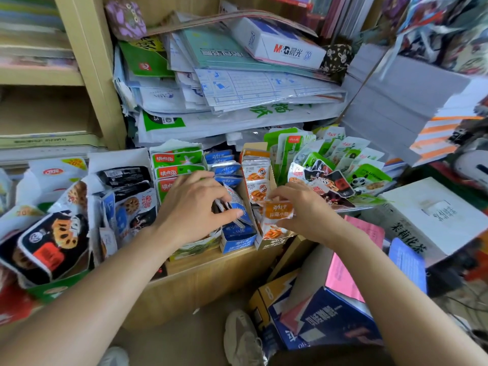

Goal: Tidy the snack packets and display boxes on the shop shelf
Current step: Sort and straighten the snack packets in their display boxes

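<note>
A: Near field?

B: Just beside the right forearm, a dark blue printed cardboard carton tilted on the floor, pink paper sheet lying on it. A beige shoe between the two forearms.

A: Hands?

B: Left hand pinches a small blue-and-white foil snack packet between thumb and fingers, right at the top of the blue-and-white cardboard display box. Packet is glossy, tilted, crumpled at the edge. Right hand grips a small orange-and-white foil snack packet, label side up, over the front of the orange-and-white cardboard display box. Both hands clenched on their packets.

A: Boxes?

B: Side by side, touching, on the light wooden shelf, front edges at the shelf lip. Both are open-topped, packets standing in rows behind the grips: blue ones behind the left, orange ones behind the right.

A: Further out?

B: Left of the left hand, green-and-orange packets in a row, then black packets with lotus-root print, loose and slumped. Right of the right hand, a heap of green-and-white panda-print packets, fanned out. A white cardboard box with black lettering beyond that.

A: Back?

B: Above both grips, a messy stack of plastic-wrapped paper and folders, white stationery box on top.
</note>
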Demonstrator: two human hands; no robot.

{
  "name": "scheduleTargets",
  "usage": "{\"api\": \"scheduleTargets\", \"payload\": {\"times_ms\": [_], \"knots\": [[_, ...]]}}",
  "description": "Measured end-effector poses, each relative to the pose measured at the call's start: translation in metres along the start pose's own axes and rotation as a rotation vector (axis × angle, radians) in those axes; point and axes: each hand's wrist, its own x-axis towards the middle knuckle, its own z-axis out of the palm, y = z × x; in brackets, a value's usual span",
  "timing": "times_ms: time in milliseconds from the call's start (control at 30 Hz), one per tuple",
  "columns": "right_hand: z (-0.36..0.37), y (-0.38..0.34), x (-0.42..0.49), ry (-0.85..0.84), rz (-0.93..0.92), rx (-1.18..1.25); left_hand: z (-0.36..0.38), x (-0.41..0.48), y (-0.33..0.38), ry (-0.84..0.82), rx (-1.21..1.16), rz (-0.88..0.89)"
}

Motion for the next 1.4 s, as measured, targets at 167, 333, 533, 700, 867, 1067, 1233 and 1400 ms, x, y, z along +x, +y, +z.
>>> {"api": "scheduleTargets", "payload": {"times_ms": [167,333,533,700,867,1067,1233,1400], "knots": [[0.009,-0.003,0.011,-0.046,0.018,-0.065,0.003,0.001,-0.004,0.001,0.003,0.003],[-0.016,-0.005,-0.001,-0.115,0.062,0.036,0.001,-0.001,-0.003,-0.004,0.004,0.010],[-0.031,-0.010,-0.016,-0.214,0.097,0.092,0.000,-0.002,-0.001,-0.007,-0.004,0.002],[-0.026,-0.007,-0.013,-0.109,0.073,0.039,0.001,-0.001,-0.002,-0.002,-0.013,0.005],[-0.009,-0.006,0.005,0.198,0.102,-0.013,0.004,-0.001,-0.003,0.008,-0.024,0.005],[-0.004,-0.004,0.003,0.287,0.080,-0.050,0.006,-0.002,-0.004,0.032,-0.035,0.018],[0.008,-0.004,-0.005,0.001,0.008,-0.057,0.005,-0.001,-0.007,0.013,-0.020,0.040],[0.009,-0.013,-0.009,-0.185,0.013,-0.113,0.000,-0.003,0.000,0.014,0.032,0.038]]}}
